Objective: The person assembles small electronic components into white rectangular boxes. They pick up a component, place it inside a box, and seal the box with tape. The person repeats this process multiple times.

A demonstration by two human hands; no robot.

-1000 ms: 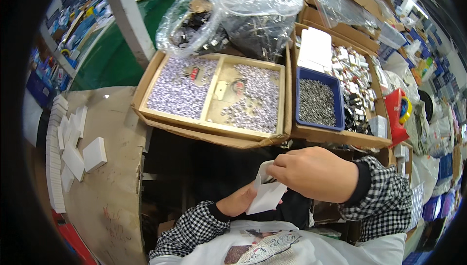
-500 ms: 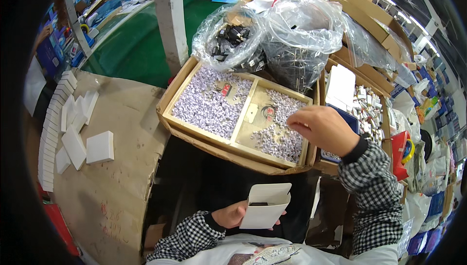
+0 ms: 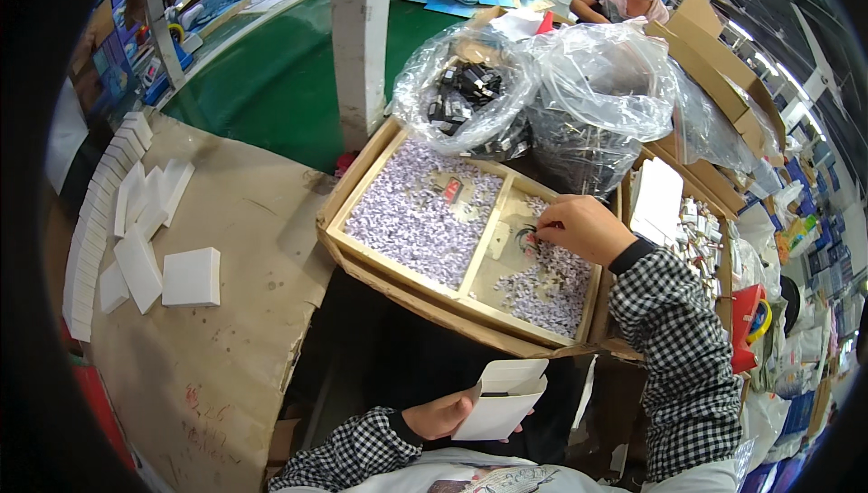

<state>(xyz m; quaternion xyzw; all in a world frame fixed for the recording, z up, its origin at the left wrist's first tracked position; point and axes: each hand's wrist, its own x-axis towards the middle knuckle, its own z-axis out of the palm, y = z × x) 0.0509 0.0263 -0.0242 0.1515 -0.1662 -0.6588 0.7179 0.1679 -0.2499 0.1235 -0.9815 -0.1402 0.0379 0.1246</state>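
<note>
Between five and six o'clock, an open white box (image 3: 497, 416) stands tilted, its flap raised and a dark edge showing inside; the left hand (image 3: 438, 416), at six o'clock, grips it with the fingers wrapped round its side. Toward three o'clock, the right hand (image 3: 586, 227) reaches over the right compartment of a wooden tray (image 3: 485, 238), fingertips drawn together at the small pale pieces (image 3: 547, 301) (whether a piece sits between them, I cannot tell). At nine o'clock, a row of white boxes (image 3: 90, 231) lines a brown cardboard sheet (image 3: 258, 249); past noon, a clear bag (image 3: 414, 72) holds black parts (image 3: 472, 83).
</note>
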